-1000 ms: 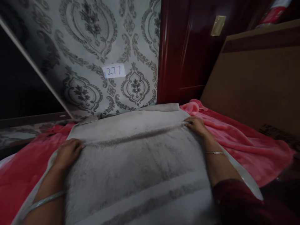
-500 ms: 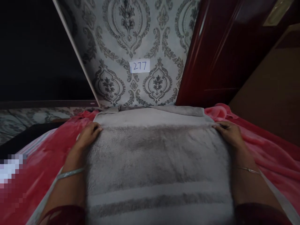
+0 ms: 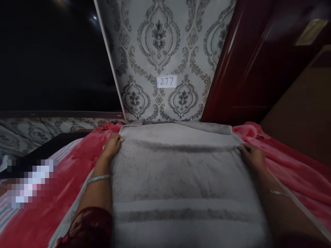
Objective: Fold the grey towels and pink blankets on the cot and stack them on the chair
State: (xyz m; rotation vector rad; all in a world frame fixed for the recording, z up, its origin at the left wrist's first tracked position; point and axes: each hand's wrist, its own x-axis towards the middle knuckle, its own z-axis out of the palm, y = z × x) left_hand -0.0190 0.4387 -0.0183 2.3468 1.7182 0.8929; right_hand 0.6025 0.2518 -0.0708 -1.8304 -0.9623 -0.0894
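My left hand point(image 3: 111, 147) and right hand point(image 3: 252, 155) each pinch a corner of the folded edge of the grey towel point(image 3: 181, 179), which lies across the red blanket point(image 3: 284, 165) on the bed, far end near the wall. If one grip slips or pulls unevenly, I judge the fold will skew and bunch.
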